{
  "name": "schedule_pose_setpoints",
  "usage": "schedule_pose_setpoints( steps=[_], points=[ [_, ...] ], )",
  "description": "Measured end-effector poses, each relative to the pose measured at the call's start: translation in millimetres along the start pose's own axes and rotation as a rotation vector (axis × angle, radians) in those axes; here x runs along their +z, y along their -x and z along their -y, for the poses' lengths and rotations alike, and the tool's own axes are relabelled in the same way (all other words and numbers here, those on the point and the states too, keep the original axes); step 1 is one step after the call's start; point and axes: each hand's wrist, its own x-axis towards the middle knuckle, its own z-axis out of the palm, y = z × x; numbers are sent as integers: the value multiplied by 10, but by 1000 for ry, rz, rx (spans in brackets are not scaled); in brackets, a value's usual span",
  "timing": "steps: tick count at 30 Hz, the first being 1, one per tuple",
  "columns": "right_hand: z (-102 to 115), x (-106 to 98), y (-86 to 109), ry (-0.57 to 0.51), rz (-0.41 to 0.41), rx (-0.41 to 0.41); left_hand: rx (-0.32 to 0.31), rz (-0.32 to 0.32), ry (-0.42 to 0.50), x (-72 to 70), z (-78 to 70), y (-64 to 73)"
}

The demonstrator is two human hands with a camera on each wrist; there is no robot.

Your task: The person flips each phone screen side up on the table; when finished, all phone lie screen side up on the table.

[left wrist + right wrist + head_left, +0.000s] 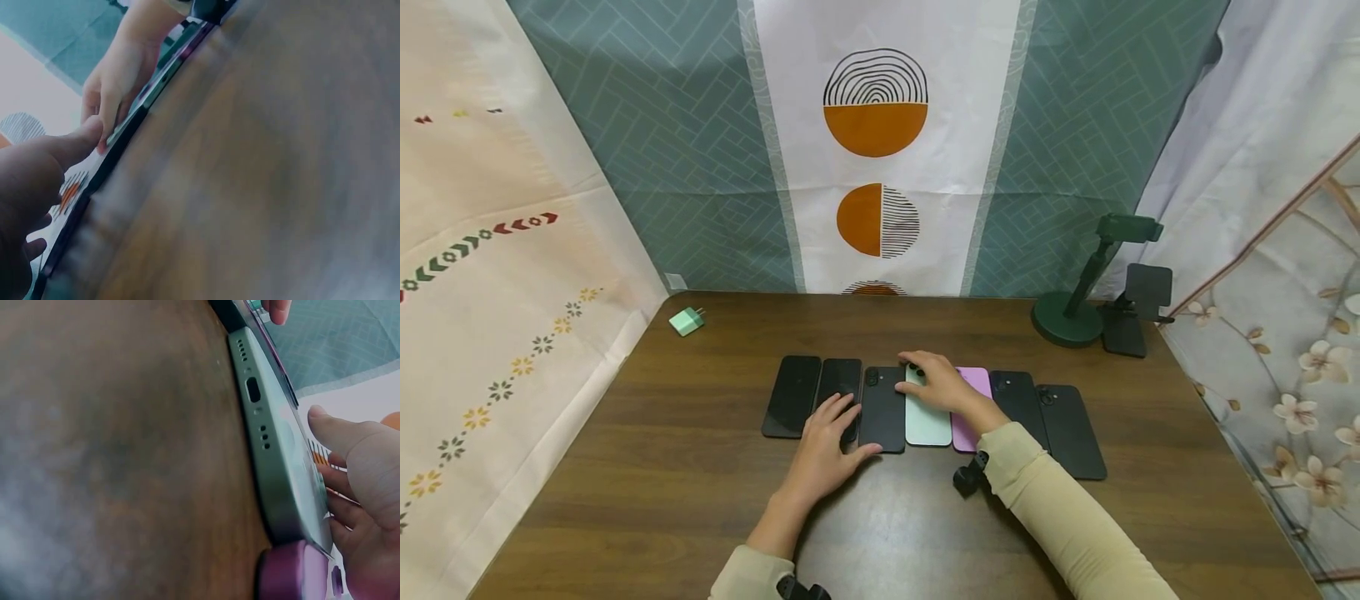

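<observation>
Several phones lie side by side in a row. The mint green phone is in the middle, and my right hand lies over its upper part, fingers by the camera end. In the right wrist view its port edge faces the camera, and the right thumb stands apart from the fingers. My left hand spreads over the lower part of a black phone, its thumb by the bottom of a dark phone. Whether its fingertips touch is unclear. A pink-purple phone lies partly under the right wrist.
At the left end lies another black phone; two dark phones end the row at right. Farther back stand a green lamp and a black phone stand. A mint charger plug sits at the table's back left.
</observation>
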Motion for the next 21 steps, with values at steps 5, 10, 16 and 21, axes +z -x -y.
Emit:
schedule_pose_setpoints(
  steps=[5, 10, 16, 21],
  points=[
    [7, -15, 26, 11, 3, -10, -1, 28, -5, 42, -55, -23],
    [22, -19, 29, 32, 2, -17, 9, 39, -10, 71, -92, -41],
    [17, -25, 33, 36, 4, -18, 7, 52, 2, 110, -149, -67],
    [-9, -13, 40, 16, 16, -4, 22, 60, 1, 180, -200, -91]
  ],
)
